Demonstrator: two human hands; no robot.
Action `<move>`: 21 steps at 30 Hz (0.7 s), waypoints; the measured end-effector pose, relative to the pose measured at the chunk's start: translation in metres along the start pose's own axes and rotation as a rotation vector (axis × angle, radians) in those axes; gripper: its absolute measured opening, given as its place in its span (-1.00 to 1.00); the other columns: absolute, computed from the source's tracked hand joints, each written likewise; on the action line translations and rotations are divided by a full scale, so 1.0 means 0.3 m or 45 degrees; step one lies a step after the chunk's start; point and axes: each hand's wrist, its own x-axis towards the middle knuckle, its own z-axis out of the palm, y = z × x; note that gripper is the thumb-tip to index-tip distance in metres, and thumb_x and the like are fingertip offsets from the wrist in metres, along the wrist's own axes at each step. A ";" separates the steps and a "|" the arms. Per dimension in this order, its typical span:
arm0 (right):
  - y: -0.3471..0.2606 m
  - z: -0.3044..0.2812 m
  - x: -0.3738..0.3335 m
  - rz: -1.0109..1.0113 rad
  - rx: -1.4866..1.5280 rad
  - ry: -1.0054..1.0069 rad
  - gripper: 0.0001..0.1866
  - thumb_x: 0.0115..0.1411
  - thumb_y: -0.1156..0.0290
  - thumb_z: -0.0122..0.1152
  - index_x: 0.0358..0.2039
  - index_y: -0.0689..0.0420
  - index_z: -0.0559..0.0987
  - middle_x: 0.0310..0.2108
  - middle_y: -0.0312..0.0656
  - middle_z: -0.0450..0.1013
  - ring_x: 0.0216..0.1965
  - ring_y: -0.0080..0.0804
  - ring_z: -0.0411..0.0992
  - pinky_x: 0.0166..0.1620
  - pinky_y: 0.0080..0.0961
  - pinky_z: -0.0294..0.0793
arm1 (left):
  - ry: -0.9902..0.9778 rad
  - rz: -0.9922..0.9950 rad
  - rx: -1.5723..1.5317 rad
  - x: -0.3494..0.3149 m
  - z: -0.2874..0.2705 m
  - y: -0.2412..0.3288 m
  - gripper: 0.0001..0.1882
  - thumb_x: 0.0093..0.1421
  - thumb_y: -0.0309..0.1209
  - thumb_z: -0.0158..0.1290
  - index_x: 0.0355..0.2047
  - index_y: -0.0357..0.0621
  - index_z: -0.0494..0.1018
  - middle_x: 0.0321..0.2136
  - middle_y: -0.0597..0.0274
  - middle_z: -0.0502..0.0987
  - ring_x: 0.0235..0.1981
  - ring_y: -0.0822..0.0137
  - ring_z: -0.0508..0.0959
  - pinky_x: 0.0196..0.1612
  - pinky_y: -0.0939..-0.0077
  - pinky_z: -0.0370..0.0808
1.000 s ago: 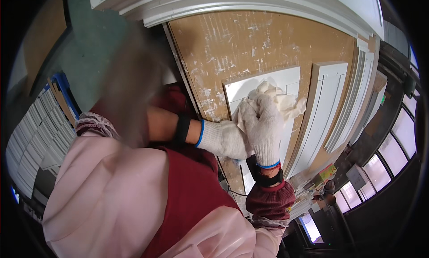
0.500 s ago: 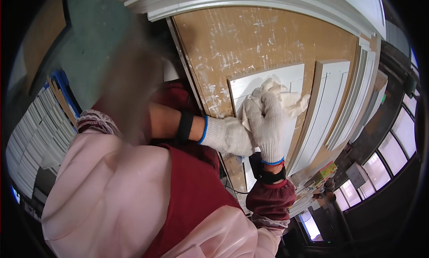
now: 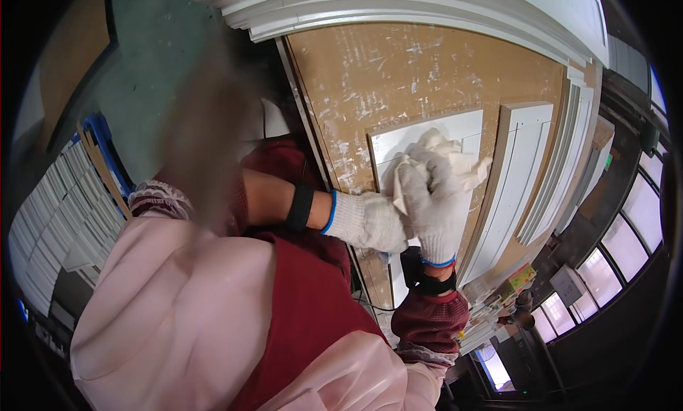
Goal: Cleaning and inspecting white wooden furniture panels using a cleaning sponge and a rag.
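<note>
A white panel (image 3: 398,135) with a recessed centre lies on the tan work surface. On its face is a bunched cream cloth (image 3: 469,170), pressed down by my right hand (image 3: 432,208) in a white knit glove with a blue cuff. The fingers of that hand are closed around the cloth and slightly blurred. My left hand (image 3: 368,220), gloved alike, rests at the panel's near left edge, close against the right wrist. Its fingertips are hidden, so its grip does not show.
The tan worktable (image 3: 348,76) is marked with white paint. Another white panel (image 3: 509,176) lies to the right, beside stacked white strips (image 3: 562,162). Long white mouldings (image 3: 398,2) line the far edge. A stack of white boards (image 3: 60,219) stands at left. A blurred brown shape hangs before the view.
My right hand and the cloth have shifted slightly over the panel, toward me. The left hand stays almost in place. The whole view has moved a little.
</note>
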 end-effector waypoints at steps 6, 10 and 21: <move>-0.014 0.025 0.038 -0.188 -0.353 -0.072 -0.72 0.16 0.34 0.22 -0.12 0.13 0.54 -0.30 -0.02 0.53 -0.26 -0.07 0.52 -0.22 -0.29 0.49 | 0.111 -0.186 -0.032 0.006 0.079 -0.008 -0.70 0.14 -0.23 0.01 -0.18 -0.11 0.48 -0.25 0.14 0.58 -0.28 0.26 0.60 -0.23 0.40 0.60; -0.036 0.004 0.055 0.141 -0.441 -0.030 -0.70 0.20 0.32 0.17 -0.10 0.19 0.53 -0.35 0.04 0.53 -0.31 -0.10 0.54 -0.26 -0.27 0.49 | -0.231 -0.553 -0.738 0.017 -0.048 0.024 -0.69 0.07 -0.23 0.06 -0.22 -0.10 0.50 -0.26 0.17 0.58 -0.25 0.24 0.60 -0.19 0.30 0.59; -0.022 -0.059 0.052 0.170 -0.073 -0.267 -0.73 0.23 0.32 0.16 -0.09 0.13 0.56 -0.30 -0.03 0.54 -0.35 -0.32 0.51 -0.27 -0.35 0.48 | -0.181 -0.106 0.195 0.021 -0.078 0.043 -0.70 0.04 -0.27 0.09 -0.24 -0.14 0.48 -0.36 0.15 0.57 -0.30 0.12 0.63 -0.37 0.29 0.61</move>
